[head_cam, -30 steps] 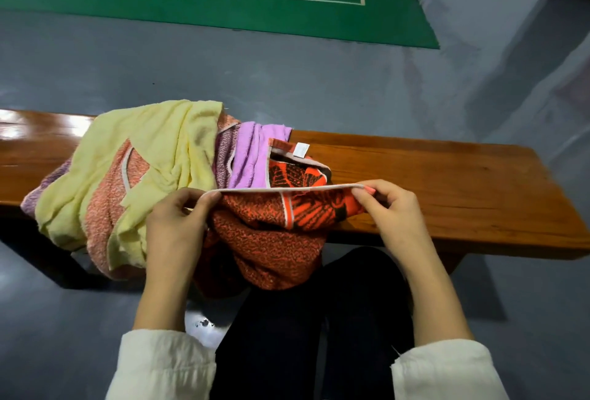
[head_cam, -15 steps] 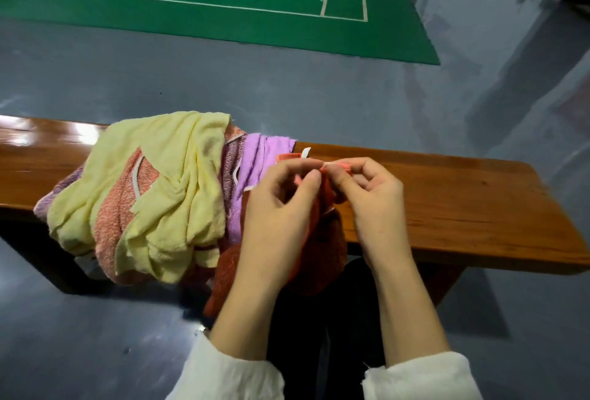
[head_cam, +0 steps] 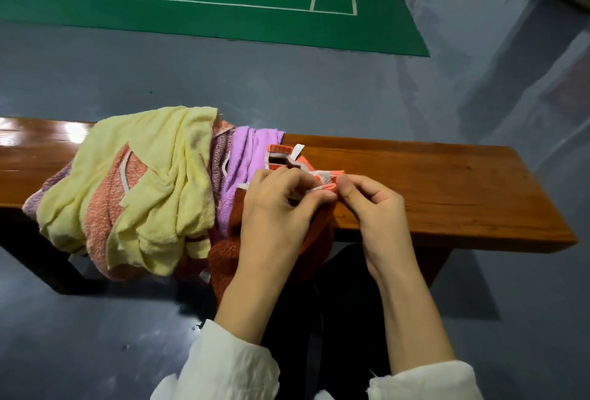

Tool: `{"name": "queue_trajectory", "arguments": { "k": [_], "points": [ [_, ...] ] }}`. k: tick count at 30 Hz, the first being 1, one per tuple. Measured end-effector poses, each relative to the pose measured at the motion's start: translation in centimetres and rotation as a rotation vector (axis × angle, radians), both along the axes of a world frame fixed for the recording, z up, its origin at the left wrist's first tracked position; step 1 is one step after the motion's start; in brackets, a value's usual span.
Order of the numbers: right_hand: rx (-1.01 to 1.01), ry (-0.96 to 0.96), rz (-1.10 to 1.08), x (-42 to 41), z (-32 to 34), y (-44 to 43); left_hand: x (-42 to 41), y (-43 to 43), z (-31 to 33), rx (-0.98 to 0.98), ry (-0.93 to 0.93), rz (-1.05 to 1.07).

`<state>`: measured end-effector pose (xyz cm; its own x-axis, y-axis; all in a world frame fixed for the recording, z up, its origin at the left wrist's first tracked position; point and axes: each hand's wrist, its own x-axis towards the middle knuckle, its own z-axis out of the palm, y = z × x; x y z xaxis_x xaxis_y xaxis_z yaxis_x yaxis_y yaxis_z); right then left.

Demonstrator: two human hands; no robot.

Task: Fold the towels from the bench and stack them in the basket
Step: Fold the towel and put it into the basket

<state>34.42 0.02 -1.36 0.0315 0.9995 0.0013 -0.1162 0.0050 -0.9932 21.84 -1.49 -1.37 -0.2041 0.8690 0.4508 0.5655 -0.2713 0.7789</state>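
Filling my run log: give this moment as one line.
step: folding; left hand: pinches orange towel; right hand: pinches same towel; pile: on bench

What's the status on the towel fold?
Left hand, right hand pinch orange towel hem together. Rest hangs off bench. Pile beside it unfolded. Basket not in view.

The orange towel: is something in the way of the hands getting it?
Nothing is. The left hand and right hand both pinch the orange towel by its edge. No basket is in view.
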Motion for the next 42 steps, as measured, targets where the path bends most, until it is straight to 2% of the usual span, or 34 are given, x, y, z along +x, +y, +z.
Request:
{"name": "queue_trajectory", "arguments": {
  "k": [4, 8, 12, 16, 20, 23, 26, 29, 33, 38, 42],
  "points": [
    [0.023, 0.049, 0.068, 0.4, -0.6, -0.1, 0.7, -0.1, 0.6, 0.033, 0.017, -0.008],
    [-0.019, 0.161, 0.188, 1.0, -0.4, -0.4, 1.1, 0.2, 0.9, -0.031, -0.077, -0.019],
    [0.050, 0.006, 0.181, 1.4, -0.7, -0.3, 1.5, 0.4, 0.7, -0.146, -0.187, 0.027],
    [0.070, -0.032, 0.174, 1.4, -1.2, -0.2, 2.0, 1.0, 0.2, -0.230, -0.277, 0.003],
    [0.104, -0.039, 0.112, 1.4, -1.5, 0.1, 1.3, 1.5, 0.1, -0.212, -0.200, -0.112],
    [0.082, 0.058, -0.002, 1.5, -1.8, 0.5, -0.8, 1.6, -0.2, -0.196, -0.007, -0.231],
    [0.010, 0.177, -0.124, 2.1, -2.1, 1.1, -4.9, 1.8, -1.6, -0.204, 0.177, -0.233],
    [-0.006, 0.214, -0.212, 2.8, -2.5, 1.6, -8.9, 1.9, -2.6, -0.191, 0.286, -0.192],
    [-0.087, 0.239, -0.249, 3.3, -3.0, 2.0, -12.0, 2.1, -2.8, -0.148, 0.342, -0.207],
    [-0.123, 0.247, -0.308, 3.2, -3.3, 2.3, -12.9, 2.5, -3.2, -0.191, 0.193, -0.278],
    [-0.126, 0.228, -0.340, 3.1, -3.6, 2.4, -13.7, 3.2, -3.5, -0.231, 0.237, -0.332]
  ]
}}
